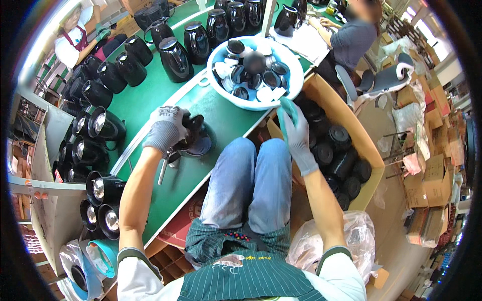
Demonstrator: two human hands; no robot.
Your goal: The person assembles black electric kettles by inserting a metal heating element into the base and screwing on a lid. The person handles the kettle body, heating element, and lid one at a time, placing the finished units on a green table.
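My left hand [168,125], in a grey knit glove, is closed round a dark part at the side of a glossy black jug [202,143] on the green table. The hand hides much of that part, which looks like the jug's handle. A short metal rod [163,171] juts out below it. My right hand [295,131], in a grey and green glove, is stretched out by the near right rim of a light blue basin [221,98]. Its fingers point upward and nothing shows in them. Black and white lids [270,79] fill the basin.
Rows of black jugs [173,59] stand at the back and left; others lie on their sides [103,125]. Right of my knees, a cardboard box [369,173] holds black cylindrical parts [344,163]. A co-worker [351,37] sits at the upper right, another person [75,42] at the upper left.
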